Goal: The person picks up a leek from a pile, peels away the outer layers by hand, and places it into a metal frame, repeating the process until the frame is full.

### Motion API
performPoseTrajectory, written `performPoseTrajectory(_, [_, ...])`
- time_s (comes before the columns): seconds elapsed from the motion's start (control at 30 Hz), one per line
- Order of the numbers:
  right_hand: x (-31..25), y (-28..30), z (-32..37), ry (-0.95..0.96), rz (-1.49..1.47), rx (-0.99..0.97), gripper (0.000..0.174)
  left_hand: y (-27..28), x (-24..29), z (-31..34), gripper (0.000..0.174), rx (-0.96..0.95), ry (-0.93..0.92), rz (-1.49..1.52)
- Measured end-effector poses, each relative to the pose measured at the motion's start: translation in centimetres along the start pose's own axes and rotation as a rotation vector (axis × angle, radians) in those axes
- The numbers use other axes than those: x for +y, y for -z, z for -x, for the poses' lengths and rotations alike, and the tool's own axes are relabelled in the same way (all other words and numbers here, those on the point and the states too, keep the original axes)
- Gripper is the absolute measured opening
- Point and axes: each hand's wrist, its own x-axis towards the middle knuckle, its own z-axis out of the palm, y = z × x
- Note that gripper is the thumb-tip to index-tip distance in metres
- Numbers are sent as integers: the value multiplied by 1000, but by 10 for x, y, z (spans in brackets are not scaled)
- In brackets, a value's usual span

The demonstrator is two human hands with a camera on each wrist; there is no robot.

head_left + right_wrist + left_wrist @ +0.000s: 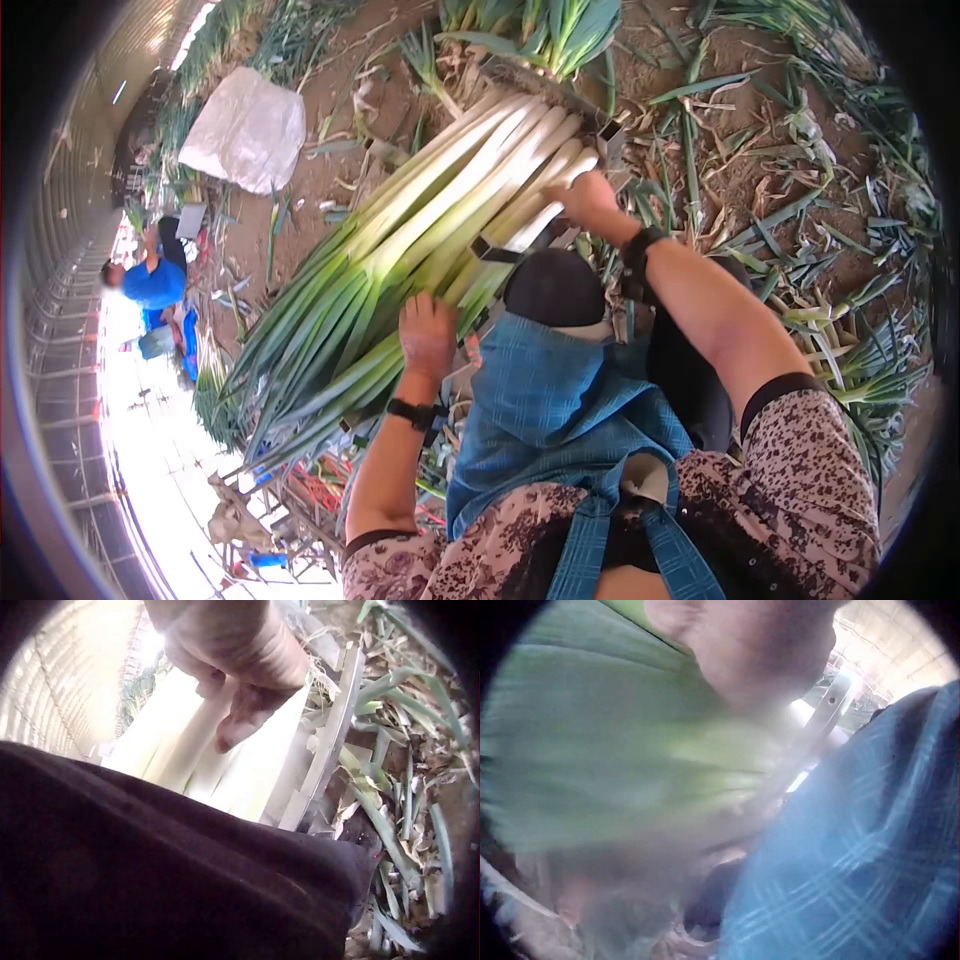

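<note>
A large bundle of leeks (440,220) lies slantwise on a metal frame (495,250), white ends toward the upper right and green leaves toward the lower left. My left hand (428,335) rests on the leaves at the bundle's near side; in the left wrist view the hand (761,649) is above blurred green leaves (607,742). At the white ends, my right hand (590,203) holds a stalk near its root end. The right wrist view shows the thumb and fingers of that hand (236,652) around a white stalk (184,746).
Leaf scraps (780,200) litter the soil on the right. More leeks (575,30) lie beyond the frame. A white sack (245,130) is at the upper left, and a person in blue (155,280) is at the far left. A blue apron (560,400) covers my lap.
</note>
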Motion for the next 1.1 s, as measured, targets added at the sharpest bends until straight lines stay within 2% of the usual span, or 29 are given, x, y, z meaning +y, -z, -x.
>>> performPoseTrajectory(0.03, [-4, -7, 12, 160, 245, 200, 40, 2, 1, -6, 31, 9, -18, 8])
performPoseTrajectory(0.1, [3, -16, 12, 537, 223, 196, 24, 3, 3, -12, 34, 34, -124, 9])
performPoseTrajectory(0.13, [11, -19, 6, 797, 289, 165, 16, -2, 5, -14, 38, 43, -124, 4])
performPoseTrajectory(0.17, [17, -23, 3, 886, 378, 145, 14, -7, 5, -17, 38, 49, -139, 16])
performPoseTrajectory(0.37, [22, -35, -9, 889, 515, 211, 13, -33, -5, -18, 37, 72, -210, 80])
performPoseTrajectory(0.47, [23, -35, -11, 917, 550, 124, 9, -43, -6, -20, 31, 45, -239, 49])
performPoseTrajectory(0.6, [18, -32, -4, 923, 607, 139, 8, -24, 2, -21, 34, 37, -220, 52])
performPoseTrajectory(0.7, [24, -38, -8, 890, 579, 144, 8, 4, 1, -22, 36, -96, -206, 82])
performPoseTrajectory(0.73, [25, -37, -9, 866, 601, 105, 7, 16, -7, -22, 36, -23, -258, 67])
performPoseTrajectory(0.77, [27, -32, -9, 947, 554, 127, 7, 24, -16, -22, 37, 55, -309, 48])
performPoseTrajectory(0.8, [28, -32, -11, 976, 502, 139, 6, 31, -23, -13, 33, -74, -210, 114])
performPoseTrajectory(0.93, [22, -31, -18, 971, 487, 119, 8, 28, -35, -4, 33, -151, -211, 110])
performPoseTrajectory(1.0, [19, -30, -12, 914, 495, 110, 12, 18, -41, -5, 33, -138, -229, 113])
performPoseTrajectory(1.1, [23, -32, -16, 945, 446, 137, 10, 8, -42, -5, 31, -130, -227, 106])
